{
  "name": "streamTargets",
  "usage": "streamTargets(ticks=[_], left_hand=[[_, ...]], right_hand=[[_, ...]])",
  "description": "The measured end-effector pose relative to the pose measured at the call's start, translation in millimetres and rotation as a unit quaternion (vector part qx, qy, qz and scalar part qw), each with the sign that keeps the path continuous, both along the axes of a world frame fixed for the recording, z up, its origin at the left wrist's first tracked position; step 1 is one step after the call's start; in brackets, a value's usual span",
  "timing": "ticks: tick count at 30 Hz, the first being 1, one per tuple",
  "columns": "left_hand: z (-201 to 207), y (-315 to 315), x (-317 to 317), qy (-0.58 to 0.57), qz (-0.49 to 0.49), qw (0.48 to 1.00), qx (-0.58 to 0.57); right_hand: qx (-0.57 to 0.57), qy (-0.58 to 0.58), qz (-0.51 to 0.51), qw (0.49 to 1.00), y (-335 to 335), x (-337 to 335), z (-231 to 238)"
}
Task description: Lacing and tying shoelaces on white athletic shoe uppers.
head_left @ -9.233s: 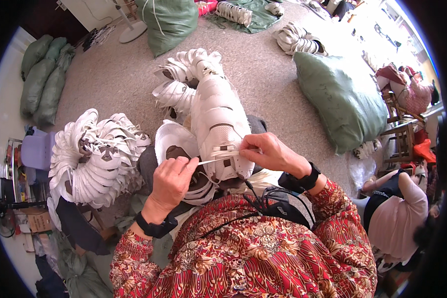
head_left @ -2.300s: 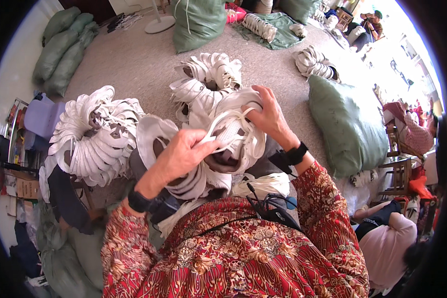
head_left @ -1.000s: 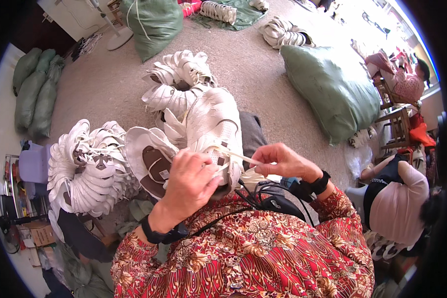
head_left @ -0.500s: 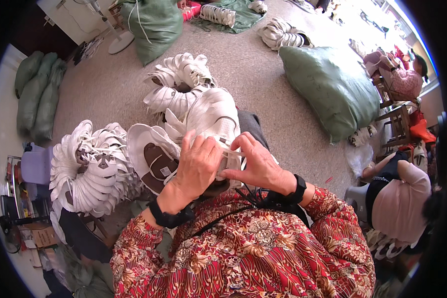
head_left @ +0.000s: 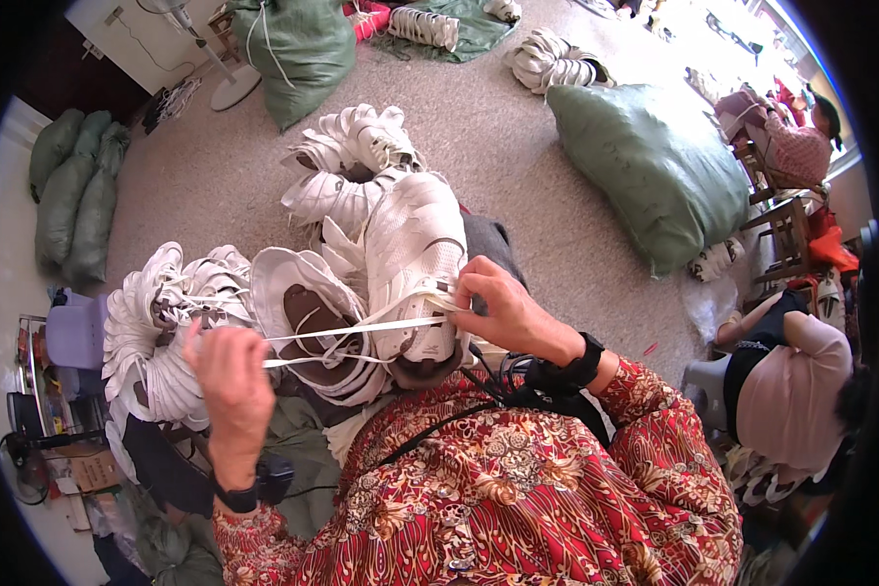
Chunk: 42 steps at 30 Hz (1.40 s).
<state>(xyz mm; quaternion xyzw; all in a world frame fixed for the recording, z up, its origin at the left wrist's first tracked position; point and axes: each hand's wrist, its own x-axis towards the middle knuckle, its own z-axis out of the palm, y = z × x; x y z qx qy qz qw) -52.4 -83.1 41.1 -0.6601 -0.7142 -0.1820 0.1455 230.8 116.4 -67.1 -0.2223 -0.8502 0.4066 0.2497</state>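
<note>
Across my lap lies a row of nested white shoe uppers (head_left: 415, 230), the nearest one with its eyelets and grey-brown lining facing me. A white shoelace (head_left: 361, 328) runs taut in two strands from this upper to the left. My left hand (head_left: 232, 381), somewhat blurred, is closed on the far end of the lace. My right hand (head_left: 513, 311) pinches the lace beside the eyelets, at the upper's right edge. Between my hands lies a loose white upper (head_left: 313, 322) with a brown lining, passing under the strands.
More nested uppers (head_left: 181, 342) are heaped at my left, and others (head_left: 356, 146) curve ahead. A big green sack (head_left: 645, 176) lies on the floor at the right; another sack (head_left: 308, 68) stands ahead. A seated person (head_left: 786, 381) is close on my right.
My left hand has moved from the upper out to the left and nearer to me, drawing the lace into long strands. The right hand has stayed by the eyelets.
</note>
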Motion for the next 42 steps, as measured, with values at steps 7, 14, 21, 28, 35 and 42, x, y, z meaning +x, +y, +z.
streamTargets(ticks=[7,14,21,28,35,42], left_hand=[[11,-7,7,-0.178,-0.023,0.963,-0.201],[-34,49,75,-0.119,-0.157,0.977,-0.083],[-82,96,66,-0.171,-0.113,0.978,-0.029],[-107,113,50,-0.258,-0.014,0.965,0.051],[-94,92,57,-0.26,-0.066,0.963,0.007],[-74,82,68,-0.179,-0.129,0.973,0.063]], right_hand=[[-0.361,0.056,0.03,0.93,2,22,-6],[-0.444,0.015,0.024,0.896,-2,33,-7],[0.006,-0.059,0.029,0.998,-10,-5,3],[-0.015,-0.014,0.06,0.998,26,-33,20],[-0.211,-0.019,-0.032,0.977,-2,-16,6],[-0.388,0.036,-0.048,0.92,-6,-14,4]])
